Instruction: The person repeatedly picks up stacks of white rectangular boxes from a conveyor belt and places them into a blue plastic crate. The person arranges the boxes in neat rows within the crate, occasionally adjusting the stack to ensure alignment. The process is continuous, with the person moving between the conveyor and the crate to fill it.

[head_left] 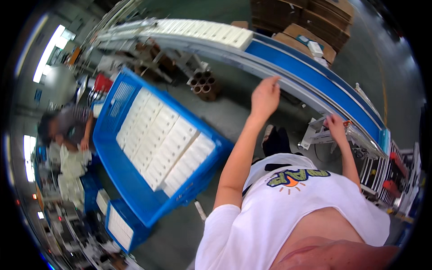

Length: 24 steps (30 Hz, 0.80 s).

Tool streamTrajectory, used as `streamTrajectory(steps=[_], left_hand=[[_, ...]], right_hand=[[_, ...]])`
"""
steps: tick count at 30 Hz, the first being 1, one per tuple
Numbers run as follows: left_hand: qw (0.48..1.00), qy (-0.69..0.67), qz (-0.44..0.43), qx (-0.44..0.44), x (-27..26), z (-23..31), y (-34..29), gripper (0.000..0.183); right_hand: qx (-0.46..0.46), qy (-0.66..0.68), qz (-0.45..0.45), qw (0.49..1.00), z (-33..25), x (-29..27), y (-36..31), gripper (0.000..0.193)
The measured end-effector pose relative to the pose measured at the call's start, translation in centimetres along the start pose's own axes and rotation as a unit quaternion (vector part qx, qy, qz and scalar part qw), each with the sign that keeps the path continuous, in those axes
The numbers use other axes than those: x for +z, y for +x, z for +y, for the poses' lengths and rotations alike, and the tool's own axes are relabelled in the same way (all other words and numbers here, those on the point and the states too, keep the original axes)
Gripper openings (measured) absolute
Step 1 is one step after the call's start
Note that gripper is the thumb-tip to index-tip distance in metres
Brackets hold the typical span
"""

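Note:
My left hand (265, 97) is raised at the near rail of the conveyor, its fingers curled together and nothing visible in them. The conveyor's blue belt (306, 74) runs from the far left to the right. A row of white boxes (202, 30) stands packed side by side on its left stretch. Lower on the right, my right hand (335, 128) is closed against the conveyor's near side, beside a small orange-red part (347, 123). Whatever its fingers grip, if anything, is hidden.
To the left stands a large blue crate (135, 184) with rows of white boxes (157, 135). A smaller blue crate (139, 231) is below it. Cardboard tubes (204, 85) stand under the conveyor, brown cartons (301, 18) behind it. Another person (74, 123) is at far left. Rollers (391, 175) lie right.

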State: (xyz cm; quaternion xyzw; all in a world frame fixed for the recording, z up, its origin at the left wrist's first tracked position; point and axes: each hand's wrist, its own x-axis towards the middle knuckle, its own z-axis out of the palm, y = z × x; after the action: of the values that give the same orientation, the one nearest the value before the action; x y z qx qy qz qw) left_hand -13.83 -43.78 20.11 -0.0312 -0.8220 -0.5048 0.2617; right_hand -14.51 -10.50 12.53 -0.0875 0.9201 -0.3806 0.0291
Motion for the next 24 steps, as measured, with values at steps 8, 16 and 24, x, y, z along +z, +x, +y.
streamTrajectory(steps=[8,16,24], left_hand=[[0.978,0.149,0.042,-0.143,-4.2,-11.5,13.2,0.035],[0.926,0.354,0.043,-0.124,-13.2,-26.5,27.3,0.038],[0.827,0.545,-0.002,-0.14,-17.9,-42.1,42.5,0.026]], right_hand=[[-0.075,0.058,-0.049,0.994,-8.7,4.6,21.9,0.029],[-0.092,0.053,-0.156,0.982,-10.9,12.9,32.5,0.034],[0.051,0.036,-0.124,0.99,-9.6,13.7,34.3,0.038]])
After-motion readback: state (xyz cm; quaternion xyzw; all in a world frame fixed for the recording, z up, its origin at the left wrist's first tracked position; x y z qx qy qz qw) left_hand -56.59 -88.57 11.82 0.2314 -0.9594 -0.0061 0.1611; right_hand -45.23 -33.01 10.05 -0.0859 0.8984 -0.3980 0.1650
